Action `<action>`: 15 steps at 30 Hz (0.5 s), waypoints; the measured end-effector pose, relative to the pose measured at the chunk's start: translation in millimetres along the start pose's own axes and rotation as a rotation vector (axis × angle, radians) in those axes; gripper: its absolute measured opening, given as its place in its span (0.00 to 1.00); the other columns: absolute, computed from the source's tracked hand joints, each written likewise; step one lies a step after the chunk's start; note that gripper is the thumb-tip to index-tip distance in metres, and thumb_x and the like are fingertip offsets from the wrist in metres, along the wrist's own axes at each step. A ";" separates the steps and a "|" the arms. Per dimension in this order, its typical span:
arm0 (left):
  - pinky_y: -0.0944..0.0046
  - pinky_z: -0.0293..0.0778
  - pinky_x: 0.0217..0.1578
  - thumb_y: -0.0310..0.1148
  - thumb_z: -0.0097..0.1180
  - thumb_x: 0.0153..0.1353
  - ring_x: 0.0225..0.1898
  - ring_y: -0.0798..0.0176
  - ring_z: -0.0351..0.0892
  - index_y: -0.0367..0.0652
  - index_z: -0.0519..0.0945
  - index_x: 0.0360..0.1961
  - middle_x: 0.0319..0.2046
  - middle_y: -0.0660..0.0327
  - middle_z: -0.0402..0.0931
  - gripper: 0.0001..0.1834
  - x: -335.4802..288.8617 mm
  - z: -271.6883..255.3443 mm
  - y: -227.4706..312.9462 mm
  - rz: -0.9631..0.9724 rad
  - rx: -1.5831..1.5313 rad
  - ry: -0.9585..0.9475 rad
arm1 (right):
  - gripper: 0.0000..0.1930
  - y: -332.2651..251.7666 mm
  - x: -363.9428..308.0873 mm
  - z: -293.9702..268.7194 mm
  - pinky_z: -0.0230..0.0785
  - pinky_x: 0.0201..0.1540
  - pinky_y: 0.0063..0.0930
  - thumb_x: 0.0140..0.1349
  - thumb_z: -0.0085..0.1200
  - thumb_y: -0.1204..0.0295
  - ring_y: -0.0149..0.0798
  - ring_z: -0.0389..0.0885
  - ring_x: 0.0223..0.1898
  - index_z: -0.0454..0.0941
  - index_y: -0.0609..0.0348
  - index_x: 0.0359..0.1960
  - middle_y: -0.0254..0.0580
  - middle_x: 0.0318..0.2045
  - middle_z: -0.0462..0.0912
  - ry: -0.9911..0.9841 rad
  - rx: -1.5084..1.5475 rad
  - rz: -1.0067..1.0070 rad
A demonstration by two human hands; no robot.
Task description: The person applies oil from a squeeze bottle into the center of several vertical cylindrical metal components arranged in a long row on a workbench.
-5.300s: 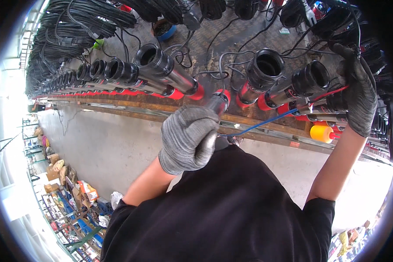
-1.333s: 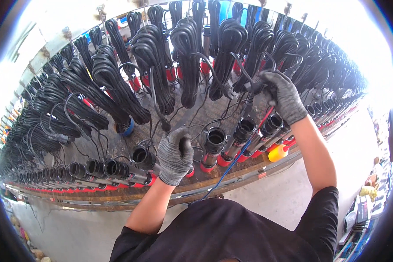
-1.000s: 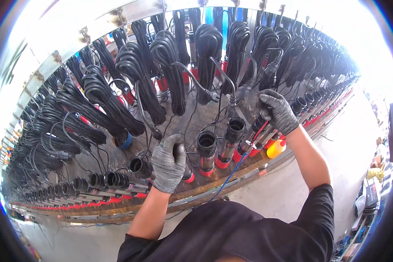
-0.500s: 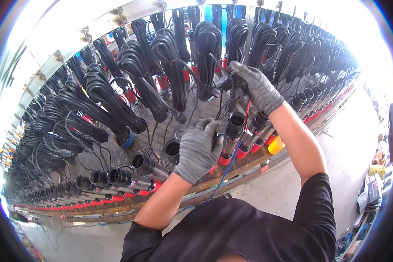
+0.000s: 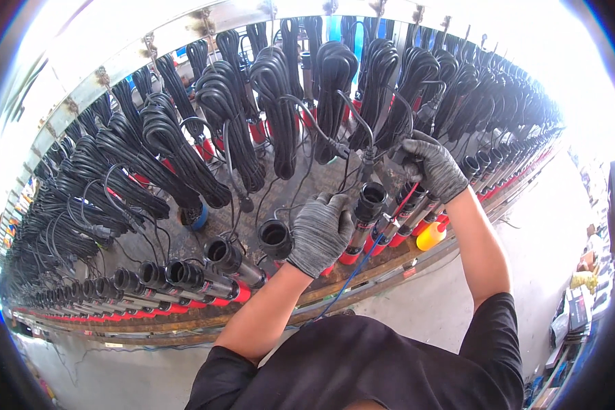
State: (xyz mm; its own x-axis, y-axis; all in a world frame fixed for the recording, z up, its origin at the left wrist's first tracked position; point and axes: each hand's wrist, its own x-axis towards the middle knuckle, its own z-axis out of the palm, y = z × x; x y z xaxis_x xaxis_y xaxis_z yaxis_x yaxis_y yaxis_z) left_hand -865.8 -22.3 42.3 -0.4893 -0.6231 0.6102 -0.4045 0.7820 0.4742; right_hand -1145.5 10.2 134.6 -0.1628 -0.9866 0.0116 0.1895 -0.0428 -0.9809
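My right hand (image 5: 436,167), in a grey knit glove, is closed with fingertips and thumb pinched on a black cable plug (image 5: 398,152), mostly covered by the fingers. A thin red wire (image 5: 407,197) runs down from this hand, and a blue wire (image 5: 354,271) trails toward my body. My left hand (image 5: 322,232), gloved alike, is curled over a spot in the front row; what its fingers hold is hidden. To its right stands a steel cylinder (image 5: 363,229) with a black open top and red base. A black-rimmed open cylinder (image 5: 275,237) is at its left.
Bundles of coiled black cable (image 5: 275,102) hang in rows beneath a metal rail (image 5: 178,33). Several similar cylinders (image 5: 236,263) line the front edge of the curving wooden bench (image 5: 287,301). A yellow object (image 5: 430,236) sits at the right, and a blue ring-shaped part (image 5: 197,217) at the left.
My right hand has moved right and down, away from the middle cables, with the red wire following. The left hand has shifted slightly right and down. The view has turned a little.
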 end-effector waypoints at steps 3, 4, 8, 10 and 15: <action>0.44 0.76 0.42 0.27 0.58 0.61 0.40 0.40 0.80 0.43 0.82 0.46 0.38 0.50 0.82 0.11 -1.5 -1.0 0.7 -0.005 -0.005 -0.004 | 0.09 10.5 0.1 -1.7 0.62 0.16 0.19 0.75 0.56 0.67 0.26 0.75 0.18 0.80 0.56 0.50 0.35 0.31 0.85 0.076 0.086 0.012; 0.44 0.76 0.42 0.27 0.58 0.61 0.40 0.40 0.80 0.43 0.82 0.46 0.38 0.50 0.83 0.11 -0.6 -0.6 -0.3 0.009 -0.018 0.005 | 0.09 13.0 -0.1 -0.1 0.61 0.16 0.19 0.75 0.56 0.67 0.26 0.75 0.17 0.80 0.55 0.50 0.35 0.30 0.85 0.111 0.100 0.033; 0.45 0.76 0.42 0.27 0.59 0.61 0.40 0.40 0.81 0.42 0.82 0.46 0.38 0.50 0.83 0.12 0.7 -2.7 -0.9 0.047 -0.048 0.040 | 0.10 32.6 6.4 -11.6 0.60 0.16 0.19 0.77 0.56 0.61 0.27 0.74 0.17 0.81 0.51 0.50 0.33 0.27 0.83 0.187 0.102 0.023; 0.46 0.76 0.42 0.28 0.60 0.62 0.40 0.40 0.81 0.42 0.82 0.46 0.38 0.49 0.83 0.11 0.9 -2.9 -3.4 0.058 -0.070 0.061 | 0.11 35.8 10.1 -12.3 0.59 0.16 0.20 0.77 0.57 0.58 0.27 0.75 0.17 0.81 0.50 0.46 0.33 0.27 0.83 0.256 0.116 0.038; 0.44 0.79 0.38 0.29 0.64 0.60 0.38 0.41 0.83 0.43 0.83 0.47 0.37 0.48 0.82 0.13 -16.1 -11.0 22.7 0.093 -0.143 -0.057 | 0.11 43.9 11.2 -31.7 0.60 0.18 0.20 0.77 0.55 0.59 0.27 0.74 0.18 0.80 0.51 0.39 0.34 0.27 0.83 0.234 0.127 0.040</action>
State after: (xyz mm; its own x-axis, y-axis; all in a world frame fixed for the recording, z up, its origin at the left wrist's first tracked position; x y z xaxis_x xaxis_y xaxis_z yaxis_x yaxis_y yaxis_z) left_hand -858.6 5.6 50.2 -0.5641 -0.5448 0.6205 -0.2435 0.8278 0.5054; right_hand -1169.7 2.3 85.5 -0.3693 -0.9253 -0.0866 0.3180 -0.0382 -0.9473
